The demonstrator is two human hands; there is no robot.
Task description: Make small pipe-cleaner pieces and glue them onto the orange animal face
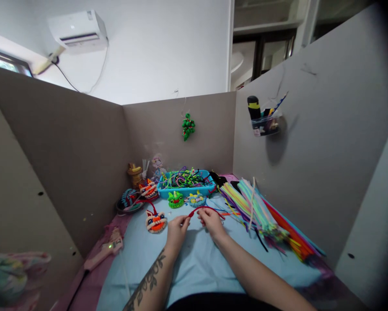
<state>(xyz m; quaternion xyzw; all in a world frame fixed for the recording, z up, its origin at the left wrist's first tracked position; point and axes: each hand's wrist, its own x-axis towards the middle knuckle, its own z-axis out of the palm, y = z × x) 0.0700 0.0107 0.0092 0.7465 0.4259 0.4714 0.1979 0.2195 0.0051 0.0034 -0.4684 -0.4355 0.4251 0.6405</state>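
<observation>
A dark red pipe cleaner point(194, 211) arches between my two hands, its near end thicker, as if bent over or twisted. My left hand point(178, 225) pinches that thicker end. My right hand point(211, 221) is closed with its fingertips on the strand, and the free end trails off to the right. Left of my left hand lies an orange, cream and blue pipe-cleaner animal head point(156, 222) with a red strand at its top. Just beyond my hands sit a green pipe-cleaner head point(175, 200) and a yellow and blue one point(197, 199).
A blue tray point(168, 193) of loose pipe-cleaner pieces stands at the back. Bundles of pastel pipe cleaners point(257, 207) lie right. A pink glue gun point(105, 249) with a lit green light rests left, near a dark bowl point(129, 211). Grey partitions point(181, 151) enclose the table.
</observation>
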